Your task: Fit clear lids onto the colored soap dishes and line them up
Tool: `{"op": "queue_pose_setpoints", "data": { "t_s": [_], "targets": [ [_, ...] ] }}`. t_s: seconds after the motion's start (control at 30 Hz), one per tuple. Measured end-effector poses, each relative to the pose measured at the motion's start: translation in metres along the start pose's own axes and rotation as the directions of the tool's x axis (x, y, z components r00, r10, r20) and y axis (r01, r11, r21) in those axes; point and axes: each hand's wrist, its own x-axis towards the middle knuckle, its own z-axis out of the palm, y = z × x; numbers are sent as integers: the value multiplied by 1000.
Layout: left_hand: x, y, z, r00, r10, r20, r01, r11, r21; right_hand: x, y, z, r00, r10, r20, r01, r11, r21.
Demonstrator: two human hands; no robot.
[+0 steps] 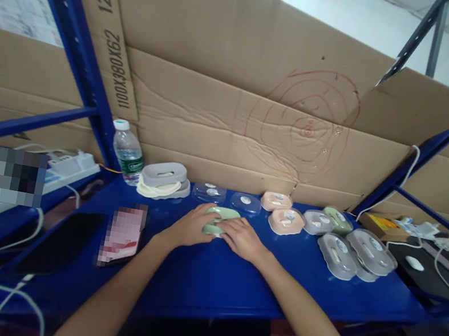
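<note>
A light green plastic soap dish [223,213] is at the middle of the blue table, held between both hands. My left hand [196,225] grips its left side with fingers curled over the edge. On the right side, my right hand [242,237] is closed with its fingertips pressed on the dish's near part. Part of the dish is hidden under the fingers. Just behind it lie two clear lids with round stickers, a left clear lid [208,194] and a right clear lid [245,204].
Stacked grey and cream dishes [164,177] stand by a water bottle [128,154] at back left. Pink lidded dishes [286,222] and several grey lidded ones [337,257] sit rightward. A phone [122,236] and black pad [59,243] lie left. Cardboard [198,117] walls the back.
</note>
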Motion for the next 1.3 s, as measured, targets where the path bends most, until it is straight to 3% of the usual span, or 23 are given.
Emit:
{"op": "queue_pose_setpoints", "data": {
  "t_s": [0.17, 0.43, 0.57, 0.8, 1.0, 1.3],
  "targets": [
    [0, -2, 6, 1000, -5, 28, 5, 1000, 9, 2, 2, 5, 999, -51, -7, 50, 992, -114],
    [0, -4, 9, 999, -3, 45, 3, 1000, -6, -1, 9, 9, 999, -24, -27, 23, 999, -41],
    [1, -1, 4, 999, -28, 27, 28, 1000, -4, -5, 24, 7, 984, 144, -110, -137, 988, 65],
    [-2, -9, -7, 990, -137, -23, 137, 991, 7, -18, 61, 17, 890, 430, -150, -433, 901, 15],
    [-2, -17, -7, 983, -178, -52, 177, 984, -24, -19, 66, 22, 867, 477, -142, -479, 878, 21],
    [-1, -18, -5, 984, -167, -66, 158, 979, -127, -23, 74, 27, 802, 547, -239, -544, 835, 86]
  ]
}}
